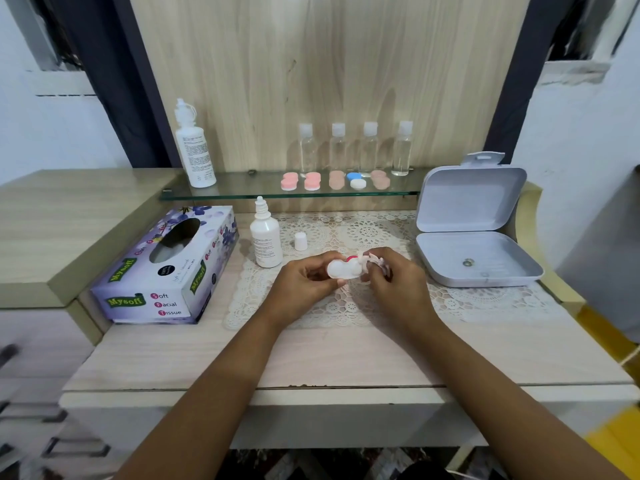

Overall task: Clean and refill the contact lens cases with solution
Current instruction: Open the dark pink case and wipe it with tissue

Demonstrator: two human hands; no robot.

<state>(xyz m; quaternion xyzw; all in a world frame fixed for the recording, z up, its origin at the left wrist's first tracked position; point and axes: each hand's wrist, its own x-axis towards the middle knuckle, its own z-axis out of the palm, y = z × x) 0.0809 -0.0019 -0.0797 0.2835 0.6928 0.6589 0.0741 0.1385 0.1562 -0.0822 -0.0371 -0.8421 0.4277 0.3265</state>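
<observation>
Wooden desk (346,358): nearest item, both my forearms reaching across it.
Left hand (304,278): fingers and thumb curled round the white contact lens case (343,269), held just above the lace mat (332,310).
Right hand (393,284): fingers pinching a tissue wad (375,262) against the right end of the case. A red part shows at the case's top edge.
Tissue box (162,271): left of the mat, lying at an angle, its slot facing up.
Small solution bottle (266,237): upright at the mat's left edge, nozzle bare. Its white cap (300,241) stands just beside it.
Grey hinged box (476,258): right of the mat, lid raised.
Glass shelf (242,192): behind, bearing a large white bottle (195,150) at left, five spare lens cases (336,181) in a row (pink, and one blue and white), and four clear bottles (353,147) against the wooden back panel.
</observation>
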